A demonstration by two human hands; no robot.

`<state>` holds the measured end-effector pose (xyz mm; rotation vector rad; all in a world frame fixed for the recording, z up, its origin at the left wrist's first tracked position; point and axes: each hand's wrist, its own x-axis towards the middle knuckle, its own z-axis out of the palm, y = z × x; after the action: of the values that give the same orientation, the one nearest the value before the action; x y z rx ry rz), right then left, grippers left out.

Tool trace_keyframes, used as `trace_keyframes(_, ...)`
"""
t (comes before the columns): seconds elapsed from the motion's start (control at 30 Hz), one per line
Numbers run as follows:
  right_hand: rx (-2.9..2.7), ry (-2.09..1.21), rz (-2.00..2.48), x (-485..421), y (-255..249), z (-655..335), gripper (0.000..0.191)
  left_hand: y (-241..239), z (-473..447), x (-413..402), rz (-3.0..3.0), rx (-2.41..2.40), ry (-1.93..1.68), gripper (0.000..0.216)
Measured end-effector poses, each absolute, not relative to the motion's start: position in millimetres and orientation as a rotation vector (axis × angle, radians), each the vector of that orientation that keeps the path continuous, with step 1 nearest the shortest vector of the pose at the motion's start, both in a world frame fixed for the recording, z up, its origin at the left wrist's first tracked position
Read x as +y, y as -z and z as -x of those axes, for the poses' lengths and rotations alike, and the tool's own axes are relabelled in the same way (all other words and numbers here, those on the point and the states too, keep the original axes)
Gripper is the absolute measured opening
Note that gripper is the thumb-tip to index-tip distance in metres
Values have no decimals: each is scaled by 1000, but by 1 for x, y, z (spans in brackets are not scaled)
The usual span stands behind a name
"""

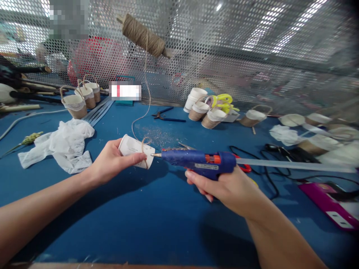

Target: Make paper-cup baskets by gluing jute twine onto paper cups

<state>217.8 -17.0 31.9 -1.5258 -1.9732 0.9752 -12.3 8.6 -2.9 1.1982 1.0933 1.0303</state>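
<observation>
My left hand [112,162] grips a white paper cup [131,147] tilted on its side, with the thumb lying along it. Near the cup's base a strand of twine [146,112] loops round it and runs up to a large twine spool [143,34] on the mesh wall. My right hand [221,186] is wrapped round the handle of a blue hot glue gun [193,160]. The metal nozzle is at the cup's base, close to the twine and left thumb; I cannot tell whether it touches. A long clear glue stick [291,164] sticks out of the gun's back.
Twine-wrapped cups with handles [77,106] stand back left, behind white lace [61,144]. Pliers [168,115] lie mid-table. More cups [214,117] and yellow-handled scissors [221,101] are further right. Black cords [270,175] and a purple power strip [328,203] lie at right.
</observation>
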Motion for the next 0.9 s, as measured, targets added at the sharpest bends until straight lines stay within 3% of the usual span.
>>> trace_keyframes(0.5,-2098,-823,1524,-18,-27,-221,25,6,14,10,-1230,1081,-1013,21)
trace_keyframes(0.73,-2310,-402,1362,-18,-15,-231,16,4,11,11,-1101,1110,-1007,20)
trace_keyframes(0.9,-2316,-289,1308,-23,-12,-228,20,4,11,11,-1015,1089,-992,20)
